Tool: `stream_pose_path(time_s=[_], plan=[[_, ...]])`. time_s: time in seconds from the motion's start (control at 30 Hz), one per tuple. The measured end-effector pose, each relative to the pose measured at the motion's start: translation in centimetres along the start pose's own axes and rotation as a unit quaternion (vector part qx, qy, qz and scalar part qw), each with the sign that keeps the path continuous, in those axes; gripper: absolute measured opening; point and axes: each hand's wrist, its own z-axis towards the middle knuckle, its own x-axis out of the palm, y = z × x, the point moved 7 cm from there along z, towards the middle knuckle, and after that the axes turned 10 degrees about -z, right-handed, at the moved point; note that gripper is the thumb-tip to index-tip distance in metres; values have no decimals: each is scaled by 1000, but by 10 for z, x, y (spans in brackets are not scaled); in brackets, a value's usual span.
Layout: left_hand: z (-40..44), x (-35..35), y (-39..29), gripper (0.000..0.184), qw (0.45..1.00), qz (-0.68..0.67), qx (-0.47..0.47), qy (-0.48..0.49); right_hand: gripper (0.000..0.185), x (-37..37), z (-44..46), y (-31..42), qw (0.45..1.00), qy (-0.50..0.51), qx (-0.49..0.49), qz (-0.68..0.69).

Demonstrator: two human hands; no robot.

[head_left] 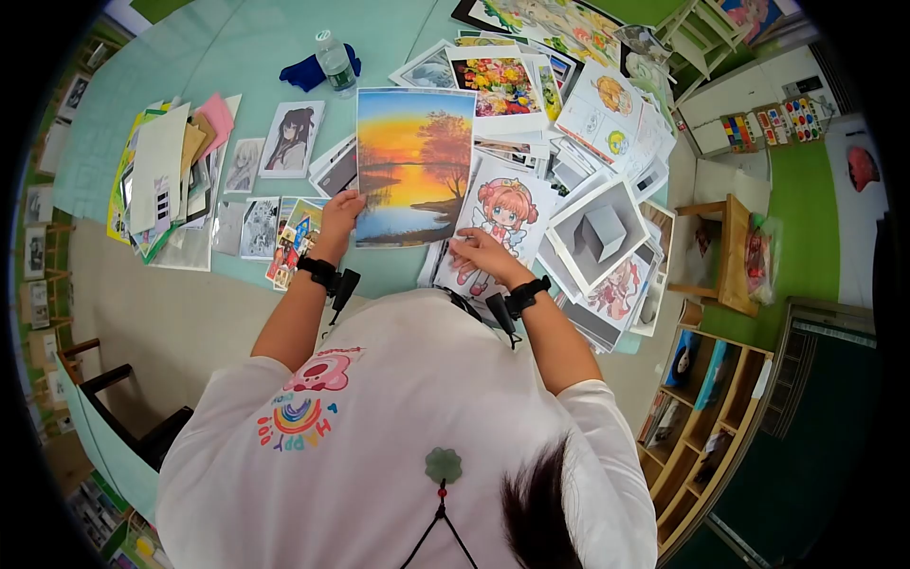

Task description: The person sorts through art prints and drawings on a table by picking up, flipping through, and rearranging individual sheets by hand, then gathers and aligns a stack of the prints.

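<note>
A sunset landscape picture is upright before me, over the table. My left hand pinches its left edge near the lower corner. At its lower right edge, my right hand has its fingers closed on the sheet. Partly under my right hand lies a drawing of a pink-haired character. To the left of the sunset sheet are a drawing of a dark-haired figure and small colourful prints.
Paper stacks lie at the left. More pictures, a flower print and a cube drawing among them, cover the right side. A water bottle stands behind by a blue cloth. A wooden stool is at the right.
</note>
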Motion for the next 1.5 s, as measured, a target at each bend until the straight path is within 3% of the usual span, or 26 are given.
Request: stream_pose_path(time_s=[0.07, 0.17, 0.3, 0.33, 0.4, 0.5, 0.53, 0.57, 0.63, 0.73, 0.77, 0.8, 0.9, 0.93, 1.0, 1.13, 1.23, 1.33, 1.43, 1.5], plan=[[6, 7, -5, 18, 1000, -4, -8, 5, 58, -2, 17, -9, 1000, -11, -10, -2], [16, 18, -16, 19, 999, -36, -21, 31, 67, -19, 26, 4, 991, -122, -58, -17], [45, 25, -26, 23, 997, -27, -28, 64, 32, -15, 41, 22, 990, -18, -58, 129], [52, 27, -31, 25, 997, -26, -21, 63, 19, -21, 46, 26, 991, -26, -63, 112], [69, 32, -41, 30, 998, -25, -5, 63, 17, -44, 56, 32, 985, -82, -49, 147], [112, 10, -32, 37, 990, 61, 123, 41, 13, -79, 68, 41, 945, -167, -21, 279], [125, -2, -26, 47, 986, 111, 118, 30, 11, -90, 73, 41, 935, -175, -30, 308], [134, -15, -25, 51, 958, 235, 164, 10, 11, -99, 78, 39, 930, -175, -23, 323], [141, -24, -31, 60, 848, 467, 247, -26, 11, -114, 82, 38, 919, -174, -9, 353], [152, -39, -17, 68, 803, 540, 251, -15, 13, -130, 87, 38, 921, -171, 3, 350], [154, -43, -11, 68, 791, 558, 249, -21, 13, -132, 90, 39, 922, -170, 8, 347], [146, -37, -18, 69, 779, 576, 248, -28, 26, -137, 98, 35, 907, -206, -43, 364], [152, -34, -25, 72, 777, 596, 199, -25, 51, -135, 107, 32, 901, -270, -40, 337], [156, -35, -23, 73, 782, 598, 175, -22, 67, -122, 101, 43, 925, -222, -18, 307], [172, -40, -13, 73, 805, 587, 84, 4, 65, -103, 94, 47, 958, -173, 22, 227], [184, -37, 1, 73, 802, 593, -38, 56, 51, -65, 105, 22, 970, -102, -17, 220], [158, -15, -25, 76, 765, 617, 181, -41, 43, -27, 90, 18, 973, -59, 9, 224], [161, -19, -29, 79, 765, 594, 236, -82, 39, -4, 81, 15, 979, -21, 21, 203], [177, -18, -32, 82, 770, 634, 70, -12, 38, 0, 72, 6, 986, -18, 40, 161], [179, -14, -29, 70, 785, 619, 2, 27, 46, -5, 71, -9, 983, -38, 42, 175]])
